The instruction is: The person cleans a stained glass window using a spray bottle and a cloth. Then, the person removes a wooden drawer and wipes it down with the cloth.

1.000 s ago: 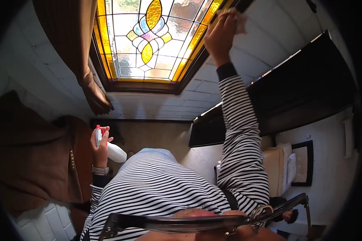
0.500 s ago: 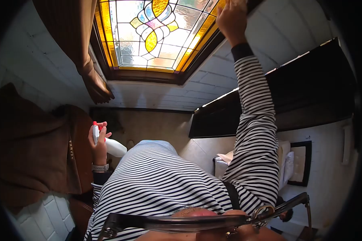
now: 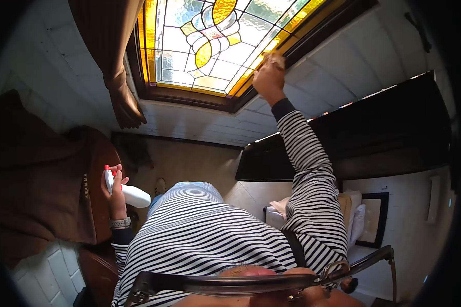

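The white trigger spray bottle (image 3: pixel 137 196) hung at the person's left side, in front of the striped shirt (image 3: pixel 205 235) and near the brown cloth (image 3: pixel 36 174); the left hand (image 3: pixel 116 198) was curled about its neck, though whether a finger pressed the trigger could not be told. The right hand (image 3: pixel 270 81) was raised to the right border of the stained-glass window (image 3: pixel 179 66), its fingers bunched together; what they pinched, if anything, was too unclear to make out, as was how hard they bore on the glass. The likeliest mishap, to judge by that grip, was a stray squeeze while attention lay on the window, which could have wetted the floor or the tied brown curtain (image 3: pixel 105 41); a slackened hold on the neck could have let the bottle drop. Heavy pressure at the border might have strained the leading, and a sweep too wide could have knocked the knuckles on the dark wooden frame (image 3: pixel 189 101). The bottle's long axis slanted across the view, from its head at the upper left to its base at the lower right, beside the shirt. Its red nozzle (image 3: pixel 107 167) seemed to point forward, away from the body.
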A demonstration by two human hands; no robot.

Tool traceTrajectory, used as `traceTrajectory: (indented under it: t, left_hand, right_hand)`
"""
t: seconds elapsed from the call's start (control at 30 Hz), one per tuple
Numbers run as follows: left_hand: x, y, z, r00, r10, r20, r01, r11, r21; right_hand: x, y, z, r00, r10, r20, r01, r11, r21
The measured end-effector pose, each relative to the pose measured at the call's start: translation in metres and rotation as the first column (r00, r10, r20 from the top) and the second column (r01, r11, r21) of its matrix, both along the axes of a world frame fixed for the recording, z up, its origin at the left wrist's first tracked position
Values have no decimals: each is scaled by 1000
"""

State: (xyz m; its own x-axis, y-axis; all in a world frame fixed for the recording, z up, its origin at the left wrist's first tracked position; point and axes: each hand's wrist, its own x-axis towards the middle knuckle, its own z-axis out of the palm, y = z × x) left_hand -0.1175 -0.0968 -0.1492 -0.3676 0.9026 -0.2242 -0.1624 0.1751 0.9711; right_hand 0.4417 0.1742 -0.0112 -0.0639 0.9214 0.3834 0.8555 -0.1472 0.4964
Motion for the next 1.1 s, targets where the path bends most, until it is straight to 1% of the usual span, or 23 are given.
traceTrajectory:
  t: [0.03,0.07,0.1,0.17,0.23,0.3,0.37,0.4,0.43,0.53,0.57,0.63,0.73,0.83,0.9,1.07,1.1]
  left_hand:
    - [1,0,1,1000,9,6,-9,1000,-7]
    - [2,0,-2,1000,19,14,-19,1000,-15]
    - [4,0,-2,1000,3,20,-3,1000,-10]
    - [6,6,-5,999,-30,20,30,1000,-1]
    - [12,10,2,997,-72,7,72,997,16]
    - [23,15,13,993,-118,-16,118,992,32]
    - [33,22,19,986,-165,-27,166,985,51]
    - [37,25,22,982,-188,-35,190,980,61]
    - [41,27,24,978,-205,-32,207,976,67]
    - [49,29,26,969,-246,-22,247,966,79]
    - [50,29,26,967,-252,-24,253,964,80]
    - [50,27,25,967,-255,-23,255,964,78]
    - [49,23,24,967,-253,-23,254,966,52]
    - [45,20,18,970,-241,-29,241,970,13]
    - [41,20,14,973,-228,-41,228,974,3]
    - [36,15,17,983,-174,-54,173,985,-20]
    - [36,15,19,986,-162,-51,161,987,-17]
  right_hand:
    - [-21,-11,31,975,-72,210,39,986,159]
    - [-11,-4,51,995,90,29,-95,961,262]
    - [9,4,75,954,267,-139,-198,904,378]
    - [20,12,145,956,291,43,-276,837,472]
    - [7,10,214,882,440,169,-433,613,661]
    - [26,32,260,800,504,325,-560,435,705]
    - [33,41,287,812,476,338,-546,415,727]
    - [37,44,292,817,462,345,-541,405,737]
    - [36,49,287,848,370,380,-508,364,780]
    - [23,44,253,858,448,251,-422,336,842]
    - [19,37,237,883,427,195,-384,417,824]
    - [12,20,188,922,376,90,-306,569,763]
    - [12,17,105,952,305,-26,-187,647,739]
    - [17,9,54,947,314,-63,-217,774,595]
    - [14,8,19,934,334,-130,-200,786,585]
    - [8,-8,-74,932,231,-278,-102,906,412]
    - [4,-12,-93,890,269,-369,-102,904,414]
